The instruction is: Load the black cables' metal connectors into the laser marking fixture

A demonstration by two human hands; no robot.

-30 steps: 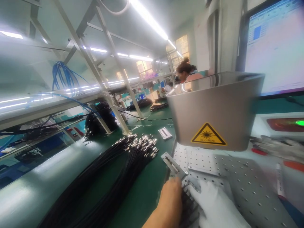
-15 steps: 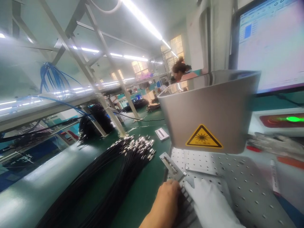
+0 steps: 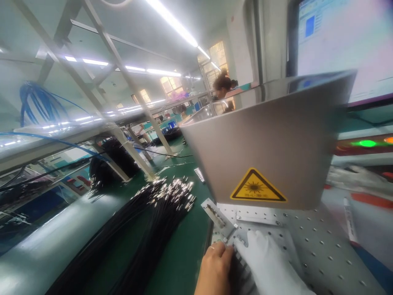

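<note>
My left hand (image 3: 215, 266) is bare and closed, its fingers curled down at the near end of a small metal fixture; what it pinches is hidden. Close to its right is my right hand (image 3: 268, 262), in a white glove, the thumb spread away from the fingers and pointing at the left hand. Its other fingertips are hard to see. Between and below both hands lies a dark slotted strip (image 3: 244, 266). Just beyond the fingers, a pale metal block (image 3: 218, 217) with a long slot lies slanted on the perforated metal plate (image 3: 322, 246).
A grey metal shroud (image 3: 254, 151) with a yellow laser warning sign (image 3: 258, 186) stands ahead. Black cables (image 3: 144, 229) with shiny ends lie on the green table at left. A marker (image 3: 350, 221), a monitor (image 3: 344, 45) and a green light (image 3: 367, 143) are at right. A person (image 3: 222, 86) sits beyond.
The view has shifted and the shroud looms larger. Both hands stay together at the fixture; the left hand shows slightly lower in the picture.
</note>
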